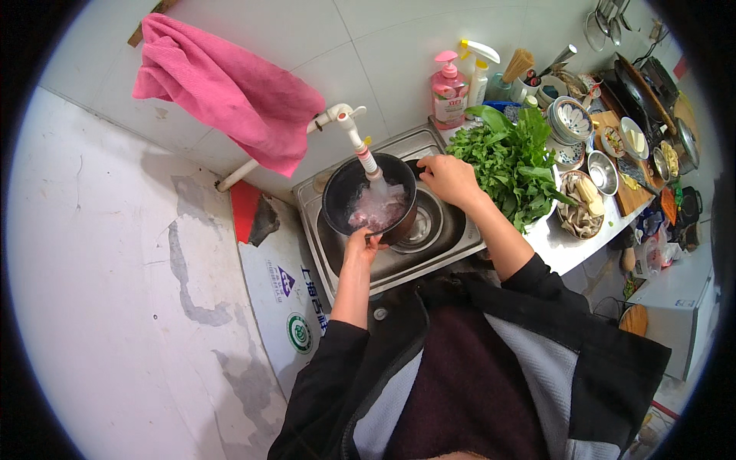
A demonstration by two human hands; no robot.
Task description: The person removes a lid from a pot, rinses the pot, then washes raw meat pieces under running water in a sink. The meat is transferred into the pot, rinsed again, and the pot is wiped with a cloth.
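Over the sink [469, 244], a dark pot [337, 193] sits under the white tap [369, 162], and water runs into it. Pinkish pieces that look like meat [360, 219] lie in the cloudy, splashing water. The near rim of the pot is held by my left hand [365, 247], its thumb over the edge and its fingers mostly hidden beneath. My right hand [448, 180] closes on the pot's dark handle at the far right side, which the fingers largely cover. The pot leans slightly toward me.
Right of the sink stand leafy greens [514, 165], a bowl of sliced mushrooms [580, 205], stacked bowls [569, 120] and a metal bowl [603, 173]. A pink pump bottle [449, 92] and a spray bottle [478, 80] stand behind. A pink towel [230, 84] hangs over the pipe.
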